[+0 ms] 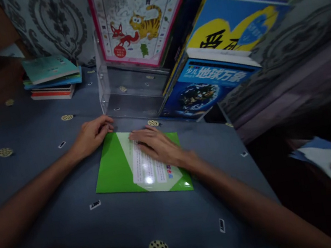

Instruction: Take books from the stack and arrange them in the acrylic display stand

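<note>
A thin green book (112,167) with a pale panel of printed text lies flat on the table, light glaring off its glossy cover. My right hand (156,145) rests on the upper part of it, palm down and fingers extended, hiding some of the text. By the book's upper left corner, my left hand (93,133) lies on the tabletop with its fingers loosely bent and the thumb apart. Nothing shows in its fingers; whether it touches the book's corner I cannot tell.
Behind the hands stands a clear acrylic rack (103,88) with a pink-bordered cat-and-fox book (142,25). Beside it stand a blue earth book (204,87) and a yellow-and-blue book (231,22). A small stack of books (51,75) sits back left. The patterned tablecloth (121,221) reaches the front edge.
</note>
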`<state>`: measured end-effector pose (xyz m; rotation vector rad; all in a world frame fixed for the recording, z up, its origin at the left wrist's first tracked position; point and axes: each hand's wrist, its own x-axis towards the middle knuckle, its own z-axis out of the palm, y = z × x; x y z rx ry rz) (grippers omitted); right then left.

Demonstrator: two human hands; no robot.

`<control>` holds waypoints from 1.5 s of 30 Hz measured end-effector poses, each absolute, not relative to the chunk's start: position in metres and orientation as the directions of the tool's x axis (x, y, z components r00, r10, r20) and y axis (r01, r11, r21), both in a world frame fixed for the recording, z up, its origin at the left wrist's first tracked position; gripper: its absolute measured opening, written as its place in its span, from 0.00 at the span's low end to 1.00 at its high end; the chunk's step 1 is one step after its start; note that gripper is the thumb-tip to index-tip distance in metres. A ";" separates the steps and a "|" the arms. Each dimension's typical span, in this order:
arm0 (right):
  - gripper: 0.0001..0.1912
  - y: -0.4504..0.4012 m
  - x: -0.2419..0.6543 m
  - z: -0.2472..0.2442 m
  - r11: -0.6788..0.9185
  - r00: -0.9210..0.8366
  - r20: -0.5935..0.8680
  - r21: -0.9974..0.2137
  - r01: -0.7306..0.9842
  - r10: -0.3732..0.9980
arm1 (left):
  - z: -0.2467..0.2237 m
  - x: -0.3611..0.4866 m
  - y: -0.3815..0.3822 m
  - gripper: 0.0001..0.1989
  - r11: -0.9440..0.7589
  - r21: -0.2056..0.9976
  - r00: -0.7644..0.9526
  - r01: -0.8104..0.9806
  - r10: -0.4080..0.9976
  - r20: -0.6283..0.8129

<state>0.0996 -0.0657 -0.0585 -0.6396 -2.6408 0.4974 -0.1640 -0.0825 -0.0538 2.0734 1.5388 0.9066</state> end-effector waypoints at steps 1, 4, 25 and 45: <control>0.18 -0.067 0.116 -0.059 0.814 -0.799 0.285 -0.433 0.386 0.530 | -0.054 -0.164 -0.083 0.14 -0.309 0.646 0.184 0.698 0.949 0.256; 0.17 -0.072 0.162 -0.064 0.722 -0.661 0.340 -0.509 0.469 0.669 | -0.053 -0.166 -0.083 0.14 -0.314 0.592 0.198 0.742 0.947 0.254; 0.17 -0.078 0.205 -0.072 0.525 -0.423 0.325 -0.650 0.550 0.846 | -0.031 -0.009 -0.141 0.11 -0.928 0.282 0.925 0.245 0.310 0.219; 0.19 -0.081 0.204 -0.070 0.546 -0.451 0.333 -0.661 0.515 0.828 | -0.044 -0.059 -0.161 0.34 -0.818 0.008 0.818 0.575 0.575 0.020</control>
